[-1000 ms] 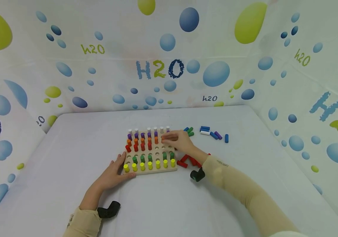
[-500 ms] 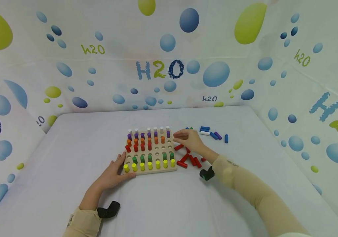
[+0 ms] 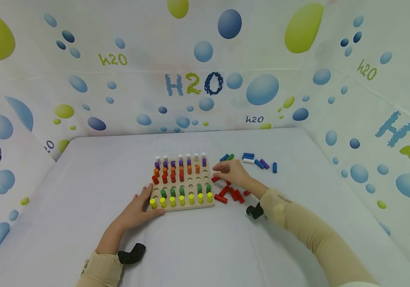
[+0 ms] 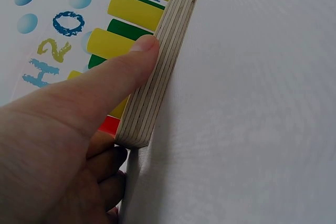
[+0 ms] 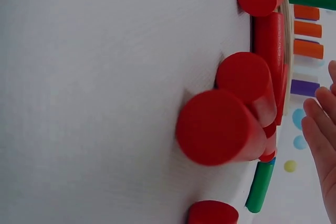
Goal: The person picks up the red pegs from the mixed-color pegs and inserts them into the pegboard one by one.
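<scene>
L hand (image 3: 135, 212) on pegboard (image 3: 187, 207) edge, R hand (image 3: 234, 172) nr red pegs (image 3: 233, 194)

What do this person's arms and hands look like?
The left hand and right hand are bare, without gloves. The left sleeve and right sleeve are beige, each with small dark markings near the cuff, too small to read. A stubby black device sits at the left wrist, a second black device at the right.

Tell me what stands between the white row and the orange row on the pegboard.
Purple pegs stand in a row between the white pegs and the orange pegs on the pegboard; the head view shows this.
</scene>
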Action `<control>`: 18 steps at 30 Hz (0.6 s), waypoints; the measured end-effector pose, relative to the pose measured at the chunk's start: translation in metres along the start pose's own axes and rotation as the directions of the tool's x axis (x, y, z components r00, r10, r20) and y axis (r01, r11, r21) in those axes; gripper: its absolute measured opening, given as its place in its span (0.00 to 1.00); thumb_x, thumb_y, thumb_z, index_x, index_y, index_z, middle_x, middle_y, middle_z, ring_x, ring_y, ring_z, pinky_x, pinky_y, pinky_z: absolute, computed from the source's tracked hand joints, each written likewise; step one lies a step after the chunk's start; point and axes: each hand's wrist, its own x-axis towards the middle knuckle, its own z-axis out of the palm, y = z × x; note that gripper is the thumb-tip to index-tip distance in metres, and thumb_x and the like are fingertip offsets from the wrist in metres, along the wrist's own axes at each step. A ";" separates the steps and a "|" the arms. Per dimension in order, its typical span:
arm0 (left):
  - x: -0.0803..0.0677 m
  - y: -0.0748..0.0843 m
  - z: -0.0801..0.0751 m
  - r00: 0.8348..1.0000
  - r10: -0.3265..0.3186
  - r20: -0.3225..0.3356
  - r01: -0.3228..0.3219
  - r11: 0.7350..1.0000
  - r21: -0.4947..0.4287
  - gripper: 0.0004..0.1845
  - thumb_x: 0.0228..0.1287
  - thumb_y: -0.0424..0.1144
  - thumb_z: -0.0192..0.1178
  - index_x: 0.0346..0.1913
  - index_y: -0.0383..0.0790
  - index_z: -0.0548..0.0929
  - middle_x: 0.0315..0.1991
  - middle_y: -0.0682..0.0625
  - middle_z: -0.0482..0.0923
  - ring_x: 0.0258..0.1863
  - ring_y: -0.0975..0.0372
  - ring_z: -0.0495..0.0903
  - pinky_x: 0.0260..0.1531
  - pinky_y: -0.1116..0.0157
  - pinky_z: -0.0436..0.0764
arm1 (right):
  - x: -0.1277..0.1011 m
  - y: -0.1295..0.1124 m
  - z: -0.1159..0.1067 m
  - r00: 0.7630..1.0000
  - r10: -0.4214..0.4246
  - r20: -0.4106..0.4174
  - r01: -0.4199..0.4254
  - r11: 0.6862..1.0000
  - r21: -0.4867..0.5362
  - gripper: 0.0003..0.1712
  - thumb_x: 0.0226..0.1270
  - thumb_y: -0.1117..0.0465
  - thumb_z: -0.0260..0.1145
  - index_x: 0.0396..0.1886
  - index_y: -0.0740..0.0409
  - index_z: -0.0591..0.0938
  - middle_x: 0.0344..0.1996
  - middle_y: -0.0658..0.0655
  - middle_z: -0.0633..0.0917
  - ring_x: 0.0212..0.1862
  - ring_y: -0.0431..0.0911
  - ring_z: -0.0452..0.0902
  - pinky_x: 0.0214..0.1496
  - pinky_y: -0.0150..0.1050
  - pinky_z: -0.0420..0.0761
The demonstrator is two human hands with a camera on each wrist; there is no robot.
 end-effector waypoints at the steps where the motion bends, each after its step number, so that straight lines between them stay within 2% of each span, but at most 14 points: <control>1: 0.000 0.000 0.000 1.000 -0.004 0.001 0.004 1.000 0.001 0.55 0.51 0.60 0.62 0.71 0.33 0.44 0.70 0.34 0.41 0.69 0.44 0.38 0.65 0.45 0.37 | 0.000 0.000 0.000 1.000 -0.002 0.006 0.002 1.000 -0.018 0.16 0.58 0.59 0.67 0.46 0.58 0.82 0.43 0.55 0.84 0.47 0.47 0.79 0.49 0.36 0.79; 5: 0.000 0.001 0.000 1.000 -0.016 0.006 0.016 1.000 -0.001 0.55 0.51 0.59 0.62 0.71 0.34 0.44 0.70 0.34 0.40 0.69 0.44 0.38 0.65 0.44 0.37 | 0.002 0.003 0.001 0.999 -0.014 0.036 0.018 0.995 -0.101 0.15 0.58 0.59 0.67 0.46 0.57 0.83 0.44 0.54 0.84 0.47 0.46 0.78 0.49 0.37 0.78; 12: 0.001 0.000 0.000 1.000 -0.028 0.010 0.028 1.000 0.005 0.55 0.51 0.60 0.62 0.71 0.35 0.44 0.70 0.34 0.40 0.69 0.43 0.38 0.64 0.44 0.38 | 0.002 0.002 0.003 0.988 -0.069 0.135 0.096 0.974 -0.206 0.15 0.59 0.61 0.66 0.47 0.60 0.82 0.43 0.55 0.84 0.44 0.46 0.79 0.47 0.35 0.79; 14: 0.001 0.001 0.000 1.000 -0.026 0.008 0.026 1.000 0.005 0.55 0.51 0.60 0.62 0.71 0.35 0.44 0.70 0.34 0.41 0.69 0.43 0.38 0.64 0.44 0.38 | 0.001 0.000 0.004 0.983 -0.074 0.166 0.117 0.957 -0.265 0.15 0.59 0.62 0.66 0.47 0.59 0.82 0.43 0.55 0.84 0.44 0.46 0.78 0.47 0.34 0.79; 18: 0.000 0.002 -0.001 1.000 -0.024 0.011 0.024 1.000 0.004 0.55 0.51 0.60 0.62 0.71 0.34 0.44 0.70 0.33 0.40 0.69 0.42 0.38 0.64 0.43 0.38 | 0.001 -0.002 0.006 0.971 -0.077 0.227 0.167 0.896 -0.411 0.16 0.60 0.60 0.65 0.48 0.57 0.82 0.43 0.53 0.84 0.45 0.44 0.79 0.48 0.33 0.78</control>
